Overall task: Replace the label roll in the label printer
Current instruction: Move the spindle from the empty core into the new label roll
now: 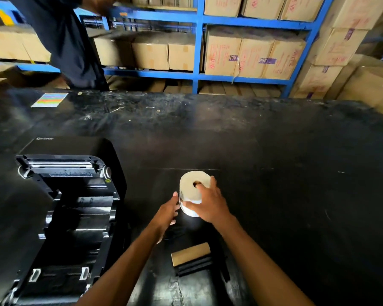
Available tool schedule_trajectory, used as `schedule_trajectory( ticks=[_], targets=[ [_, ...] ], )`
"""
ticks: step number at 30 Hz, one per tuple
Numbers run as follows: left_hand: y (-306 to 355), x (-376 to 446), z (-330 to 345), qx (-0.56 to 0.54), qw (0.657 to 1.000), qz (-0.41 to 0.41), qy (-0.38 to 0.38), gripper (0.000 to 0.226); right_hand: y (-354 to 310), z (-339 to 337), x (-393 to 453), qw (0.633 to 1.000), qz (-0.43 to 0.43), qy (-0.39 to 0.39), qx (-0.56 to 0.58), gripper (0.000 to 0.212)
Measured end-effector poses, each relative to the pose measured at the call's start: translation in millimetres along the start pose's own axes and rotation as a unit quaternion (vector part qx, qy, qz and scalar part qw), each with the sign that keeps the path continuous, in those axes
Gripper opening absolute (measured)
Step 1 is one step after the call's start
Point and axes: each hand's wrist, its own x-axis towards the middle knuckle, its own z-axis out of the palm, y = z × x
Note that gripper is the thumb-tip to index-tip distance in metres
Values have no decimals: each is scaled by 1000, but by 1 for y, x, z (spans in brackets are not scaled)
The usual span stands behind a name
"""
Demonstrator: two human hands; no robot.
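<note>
- One head-worn camera, wide-angle, looks forward and down over the black counter.
- Forearms enter from the bottom edge, close to the lens.
- It faces blue shelving across the top of the frame.

the printer sits on the table to my left, lid up. the roll stands at centre between my hands. an empty core lies nearer me. shelves with boxes stand behind the table.
</note>
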Motion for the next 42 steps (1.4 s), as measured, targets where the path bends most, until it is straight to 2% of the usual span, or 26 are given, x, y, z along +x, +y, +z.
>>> schedule_trajectory(
  ticks=[4, 7, 9, 11, 12, 16, 20, 24, 28, 31, 34, 37, 40, 42],
  targets=[
    [-1, -1, 2, -3, 1000, -27, -2, 65, -1, 12, 3, 1000, 10, 26, 8, 62],
    [3, -7, 5, -30, 999, -28, 32, 64, 5, 0, 5, 990, 46, 40, 127, 59],
    [12, -11, 7, -42, 997, -15, 64, 62, 8, -11, 3, 958, 93, 61, 264, 43],
    [25, -17, 9, -60, 995, 2, 84, 62, 9, -22, -5, 904, 122, 62, 406, 16],
    [33, -21, 10, -76, 993, 13, 89, 63, 8, -27, -10, 881, 127, 53, 453, 14],
    [63, -45, 15, -126, 990, 18, 68, 68, 2, -45, -23, 830, 119, 51, 542, 35],
    [81, -65, 17, -167, 985, 34, -8, 63, -13, -64, -38, 805, 82, 47, 586, 13],
    [99, -81, 17, -221, 972, 84, -1, 45, -23, -78, -48, 795, 31, 23, 606, 27],
    [111, -94, 15, -240, 962, 128, 4, 36, -30, -95, -55, 799, -18, 9, 601, 25],
    [116, -102, 13, -248, 957, 151, 14, 36, -34, -107, -58, 830, -31, 3, 557, 26],
    [118, -107, 11, -244, 954, 171, 29, 43, -39, -117, -60, 881, -51, 95, 461, 39],
    [116, -110, 9, -238, 953, 185, 39, 52, -40, -124, -61, 915, -122, 202, 327, 58],
    [112, -114, 8, -226, 951, 208, 40, 57, -50, -131, -62, 932, -201, 229, 195, 50],
    [111, -117, 7, -217, 950, 222, 33, 62, -58, -134, -62, 931, -248, 244, 109, 40]
  ],
)
